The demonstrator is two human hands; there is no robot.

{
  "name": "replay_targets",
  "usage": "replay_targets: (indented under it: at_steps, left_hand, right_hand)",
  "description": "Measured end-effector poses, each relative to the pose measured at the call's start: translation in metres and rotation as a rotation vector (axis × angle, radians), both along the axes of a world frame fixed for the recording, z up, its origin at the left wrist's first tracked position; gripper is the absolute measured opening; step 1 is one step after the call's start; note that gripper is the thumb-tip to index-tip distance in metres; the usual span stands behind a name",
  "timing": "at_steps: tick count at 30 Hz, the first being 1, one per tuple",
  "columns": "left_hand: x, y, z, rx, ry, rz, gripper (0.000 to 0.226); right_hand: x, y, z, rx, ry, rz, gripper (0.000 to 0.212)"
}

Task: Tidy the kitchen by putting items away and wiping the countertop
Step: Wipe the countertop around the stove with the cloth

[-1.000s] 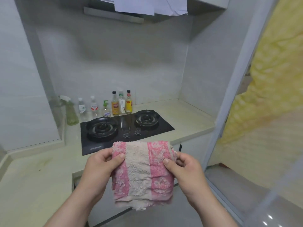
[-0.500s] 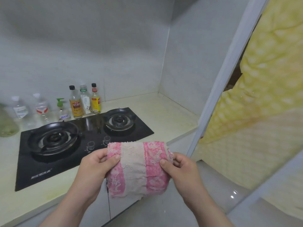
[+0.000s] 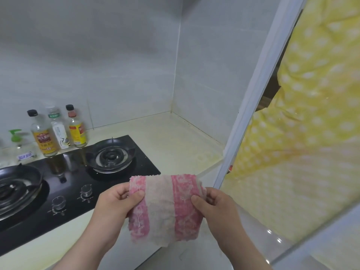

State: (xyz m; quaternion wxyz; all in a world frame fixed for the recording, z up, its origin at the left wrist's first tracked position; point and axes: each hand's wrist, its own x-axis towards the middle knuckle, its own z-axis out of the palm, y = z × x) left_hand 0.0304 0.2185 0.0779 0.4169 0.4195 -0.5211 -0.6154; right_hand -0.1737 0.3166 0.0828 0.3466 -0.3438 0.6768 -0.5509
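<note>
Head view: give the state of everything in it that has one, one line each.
Striped cloth: held up in the air, hanging loose.
Left hand: pinches the cloth's left edge.
Right hand: pinches its right edge.
Gas hob: both burners bare, no flame visible.
Three seasoning bottles: upright, capped.
Pump bottle: upright.
Countertop: yellowish stains.

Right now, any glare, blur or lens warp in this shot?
Head view: even, soft light, no hard shadows; small glare spots on the glossy floor; the black hob mirrors the bottles; the door frame slants from wide-angle warp; the pump bottle at the left edge looks blurred; the cloth between left hand and right hand is sharp.
</note>
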Motion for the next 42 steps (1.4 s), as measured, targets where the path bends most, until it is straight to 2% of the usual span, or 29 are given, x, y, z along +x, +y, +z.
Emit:
replay_targets:
  at_steps: [13,16,21,27,30,32,36,39,42]
  left_hand:
    - [-0.198,-0.070,-0.033,0.075,-0.026,0.049,0.015]
    - [-0.228,-0.082,-0.039,0.104,-0.024,0.050,0.012]
    - [-0.261,-0.106,-0.051,0.134,-0.062,0.080,0.007]
    - [-0.301,-0.145,-0.071,0.193,-0.102,0.086,0.017]
    - [-0.322,-0.174,-0.087,0.214,-0.136,0.110,0.019]
    - [-0.336,-0.192,-0.099,0.224,-0.162,0.125,0.016]
    - [-0.365,-0.221,-0.125,0.280,-0.232,0.163,0.017]
    - [-0.388,-0.236,-0.139,0.320,-0.286,0.173,0.009]
    - [-0.410,-0.246,-0.152,0.293,-0.422,0.158,0.019]
  right_hand:
    - [-0.207,-0.085,-0.039,0.045,0.006,0.054,0.011]
    - [-0.238,-0.101,-0.048,0.035,0.019,0.042,0.019]
    - [-0.274,-0.130,-0.062,0.040,0.068,0.061,0.054]
    - [-0.312,-0.176,-0.075,0.148,0.117,0.085,0.049]
    - [-0.336,-0.203,-0.083,0.186,0.140,0.104,0.035]
    - [-0.351,-0.223,-0.089,0.224,0.152,0.126,0.033]
    - [-0.380,-0.259,-0.110,0.290,0.226,0.156,0.034]
    - [-0.401,-0.280,-0.124,0.323,0.301,0.148,0.043]
    - [-0.421,-0.296,-0.140,0.385,0.374,0.126,0.049]
